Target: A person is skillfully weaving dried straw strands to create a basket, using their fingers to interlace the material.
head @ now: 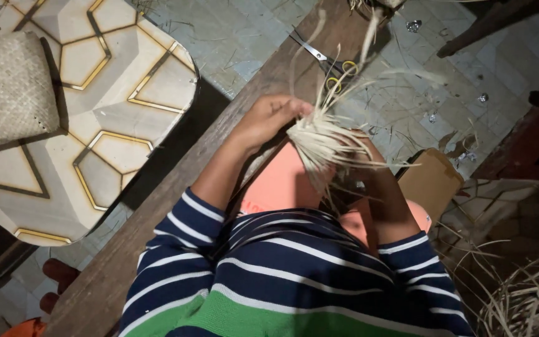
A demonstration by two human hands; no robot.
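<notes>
A bundle of pale dried straw strips point(322, 142) fans out over my lap, loose ends sticking up and to the right. My left hand point(274, 116) is closed around the bundle's upper left side. My right hand point(362, 163) grips it from the right and is mostly hidden behind the strands. Both arms wear navy and white striped sleeves, and orange shorts point(282, 185) show beneath the bundle.
A long wooden plank point(176, 187) runs diagonally under my arms, with scissors point(329, 62) lying on its far end. A woven mat point(7, 87) and a patterned cushion point(113, 125) sit at left. A cardboard box point(432, 181) and loose straw point(525, 299) lie at right.
</notes>
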